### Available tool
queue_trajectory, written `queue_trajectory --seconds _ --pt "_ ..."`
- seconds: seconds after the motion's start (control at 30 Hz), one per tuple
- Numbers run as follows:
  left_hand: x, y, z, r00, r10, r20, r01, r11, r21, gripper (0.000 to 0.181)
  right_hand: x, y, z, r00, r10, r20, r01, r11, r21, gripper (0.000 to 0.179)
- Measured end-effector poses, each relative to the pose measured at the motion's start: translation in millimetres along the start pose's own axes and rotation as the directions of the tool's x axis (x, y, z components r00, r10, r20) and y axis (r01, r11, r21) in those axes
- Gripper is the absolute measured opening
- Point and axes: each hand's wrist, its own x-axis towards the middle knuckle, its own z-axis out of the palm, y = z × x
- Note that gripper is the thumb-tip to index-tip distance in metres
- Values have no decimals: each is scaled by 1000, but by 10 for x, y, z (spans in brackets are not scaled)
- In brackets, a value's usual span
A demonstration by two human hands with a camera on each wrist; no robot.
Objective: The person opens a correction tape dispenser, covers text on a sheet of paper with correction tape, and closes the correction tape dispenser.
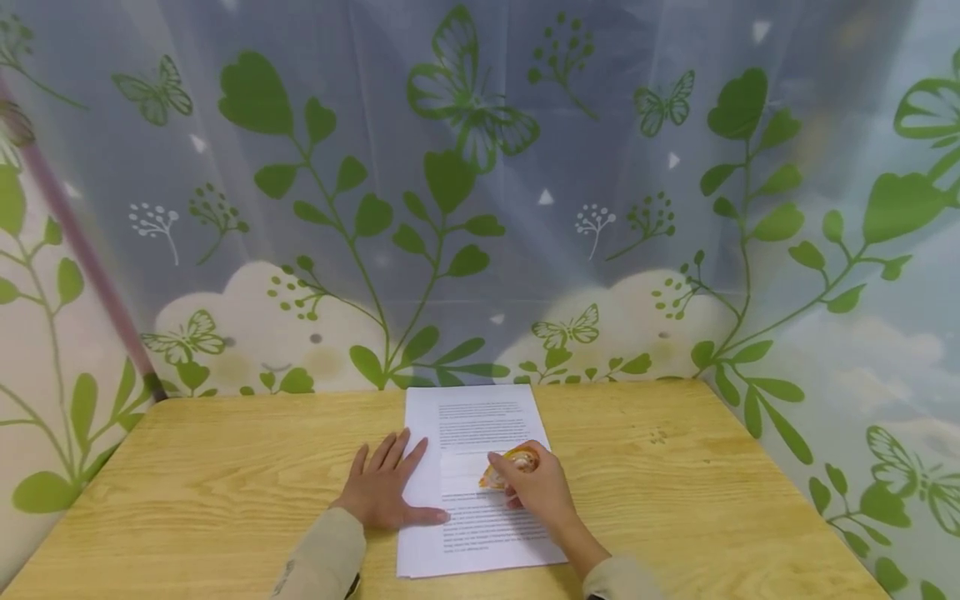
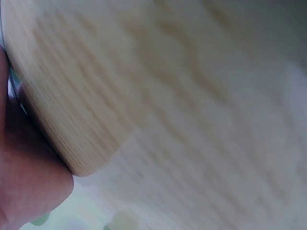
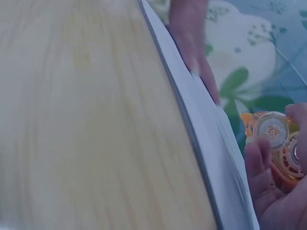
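Note:
A stack of printed paper lies on the wooden table, with a white band between blocks of text near its middle. My left hand rests on the stack's left side, fingers spread and thumb pointing right. In my right hand I hold an orange, see-through correction tape between thumb and fingers, over the right part of the white band. Its round gear wheels show in the right wrist view, where the correction tape is partly covered by fingers. Whether its tip touches the paper I cannot tell.
The wooden table reaches out on both sides of the paper. Behind it hangs a curtain printed with green leaves, butterflies and clouds. A pinkish pole slants down to the table's back left corner. The left wrist view shows mostly blurred tabletop.

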Motion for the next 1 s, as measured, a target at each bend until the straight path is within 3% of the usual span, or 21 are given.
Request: queue_trajectory --seconds 0.2,0.33,0.53,0.83,1.0 --pt "-32 42 -69 1000 17 -4 -17 998 -53 113 -27 -22 330 998 -43 35 44 998 -33 51" --pt "3 8 -22 1000 4 13 -4 1000 -21 115 -13 -5 453 998 -50 36 52 998 -47 52" --pt "70 -93 133 1000 0 -25 0 1000 -5 118 -15 -23 524 998 -38 40 41 996 -82 54" --pt "-21 14 -63 1000 8 21 -6 998 -61 114 -30 -45 556 996 -68 52 75 986 -151 48" --pt "-8 -9 -46 1000 1 26 0 1000 -24 116 -23 -72 565 993 -105 57 114 973 -200 43"
